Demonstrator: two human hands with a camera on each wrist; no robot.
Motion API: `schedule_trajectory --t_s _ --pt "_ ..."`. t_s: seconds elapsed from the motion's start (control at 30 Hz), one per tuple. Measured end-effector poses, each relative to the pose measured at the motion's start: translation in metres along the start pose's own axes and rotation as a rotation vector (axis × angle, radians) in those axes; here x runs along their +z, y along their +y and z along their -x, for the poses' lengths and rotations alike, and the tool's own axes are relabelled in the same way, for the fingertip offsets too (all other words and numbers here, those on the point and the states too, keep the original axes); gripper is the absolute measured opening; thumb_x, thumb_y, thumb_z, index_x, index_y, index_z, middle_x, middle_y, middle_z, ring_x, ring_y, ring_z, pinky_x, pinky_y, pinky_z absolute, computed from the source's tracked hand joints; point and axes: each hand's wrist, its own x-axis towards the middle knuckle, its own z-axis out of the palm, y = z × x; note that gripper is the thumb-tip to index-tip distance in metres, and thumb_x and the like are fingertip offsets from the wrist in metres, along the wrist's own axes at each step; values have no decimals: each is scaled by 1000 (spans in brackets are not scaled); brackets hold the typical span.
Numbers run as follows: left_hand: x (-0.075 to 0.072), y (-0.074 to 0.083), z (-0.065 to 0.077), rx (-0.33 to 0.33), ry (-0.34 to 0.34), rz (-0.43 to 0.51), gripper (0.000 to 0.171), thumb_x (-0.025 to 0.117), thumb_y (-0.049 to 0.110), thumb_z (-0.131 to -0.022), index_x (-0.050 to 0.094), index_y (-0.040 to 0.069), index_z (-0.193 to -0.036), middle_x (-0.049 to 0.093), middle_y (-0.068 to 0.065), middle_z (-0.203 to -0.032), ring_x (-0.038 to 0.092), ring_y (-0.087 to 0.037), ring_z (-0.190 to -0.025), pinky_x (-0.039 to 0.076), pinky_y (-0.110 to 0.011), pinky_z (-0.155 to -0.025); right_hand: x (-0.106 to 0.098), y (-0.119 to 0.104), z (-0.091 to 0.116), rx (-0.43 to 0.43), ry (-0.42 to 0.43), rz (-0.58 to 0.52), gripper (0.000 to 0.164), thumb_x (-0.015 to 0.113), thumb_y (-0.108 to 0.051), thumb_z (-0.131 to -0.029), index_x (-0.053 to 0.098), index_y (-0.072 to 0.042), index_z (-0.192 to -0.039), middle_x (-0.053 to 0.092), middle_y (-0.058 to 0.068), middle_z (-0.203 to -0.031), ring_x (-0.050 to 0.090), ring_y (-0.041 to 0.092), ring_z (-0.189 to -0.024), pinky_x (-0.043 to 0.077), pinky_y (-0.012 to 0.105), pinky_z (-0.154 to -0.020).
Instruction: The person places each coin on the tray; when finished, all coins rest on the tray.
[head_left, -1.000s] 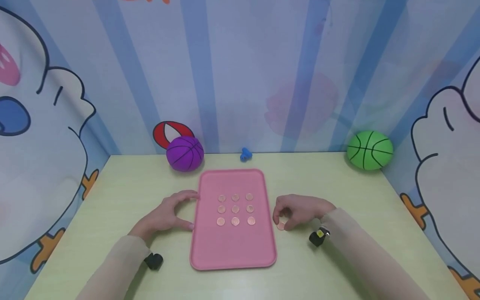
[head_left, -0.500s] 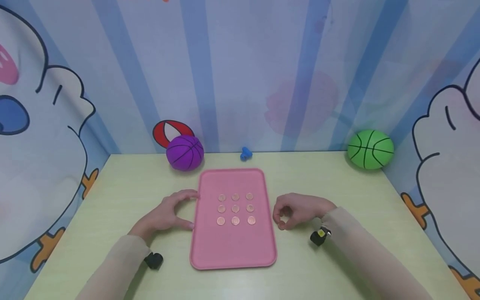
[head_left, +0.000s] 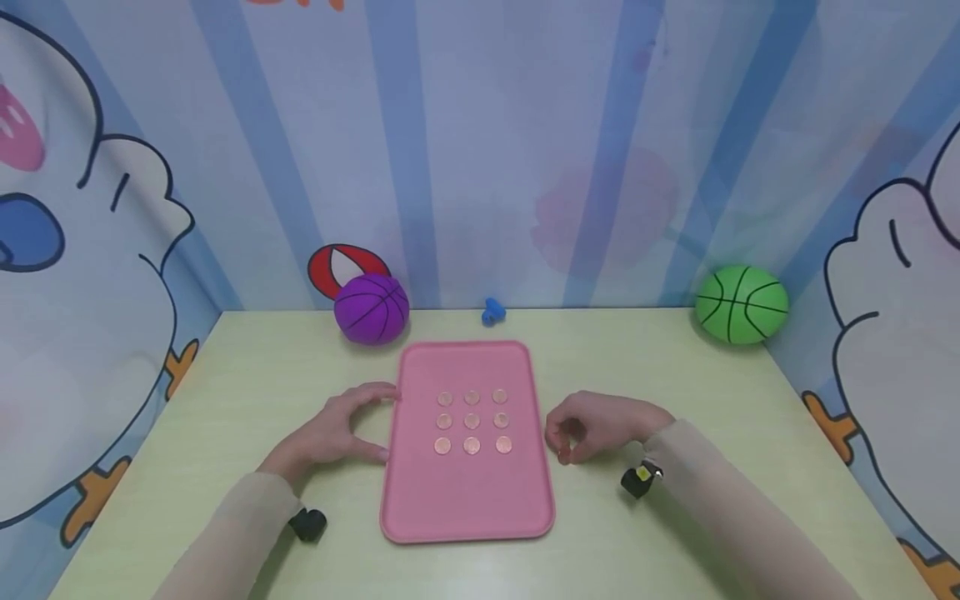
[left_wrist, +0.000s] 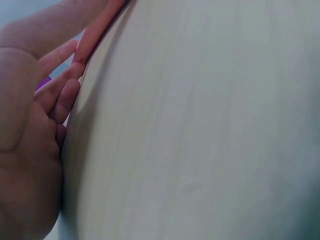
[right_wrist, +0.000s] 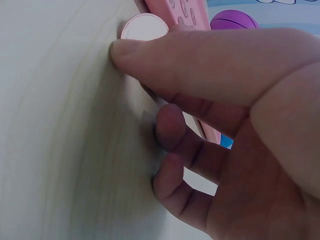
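Note:
A pink tray (head_left: pixel 465 500) lies on the table, bearing several round copper-coloured coins (head_left: pixel 472 421) in three rows. Along its left edge my left hand (head_left: pixel 330 429) rests, thumb and forefinger spread apart and touching the rim. The left wrist view shows that hand's fingers against the tray's side (left_wrist: pixel 95 37). Just right of the tray, low over the table, my right hand (head_left: pixel 596 423) pinches one coin (right_wrist: pixel 145 27) between thumb and forefinger. In the right wrist view the thumb covers the coin's lower part, and the other fingers are curled.
A purple ball (head_left: pixel 372 309) stands behind the tray's back left corner. A small blue object (head_left: pixel 492 312) sits at the table's back edge. The green ball (head_left: pixel 742 304) is at the back right corner. Patterned cloth walls (head_left: pixel 487 167) enclose the table.
The coin by my right hand lay flat on the table a second ago; now it is tilted up between thumb and forefinger. My left hand and the tray have not moved.

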Motion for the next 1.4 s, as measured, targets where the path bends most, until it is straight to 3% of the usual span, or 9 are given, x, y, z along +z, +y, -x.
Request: schedule_trajectory --t_s 0.2,0.37,0.63,0.87,1.4 --pt "1 1 0 -3 0 -2 92 99 31 -69 56 23 -151 44 -6 -164 36 -39 -150 16 -72 -124 0 1 1 14 34 39 24 77 4 -89 73 -20 -89 71 -6 -83 60 8 -77 56 25 -74" --pt "0 1 0 9 2 -6 93 99 31 -68 56 23 -150 44 -6 -163 36 -38 -151 16 -71 -124 -4 3 3 1 86 26 23 75 5 -89 75 -17 -93 72 -6 -89 66 9 -85 61 29 -82" --pt "1 2 2 -12 -3 -7 93 99 32 -69 55 22 -151 43 -7 -164 33 -39 -152 15 -72 -124 -4 6 7 3 116 43 13 78 -6 -93 79 -16 -102 75 -7 -96 69 10 -90 60 30 -87" --pt "0 2 1 -8 3 -10 90 98 30 -70 56 23 -150 43 -7 -164 33 -40 -152 14 -73 -123 -5 8 8 10 131 71 14 78 -11 -95 81 -17 -107 75 -9 -98 68 8 -90 60 29 -86" --pt "1 -1 0 -18 1 -12 91 99 32 -69 57 26 -150 43 -4 -164 34 -38 -151 15 -72 -124 -5 7 9 9 131 82 26 81 0 -87 82 -14 -108 75 -6 -97 68 9 -86 61 28 -81"
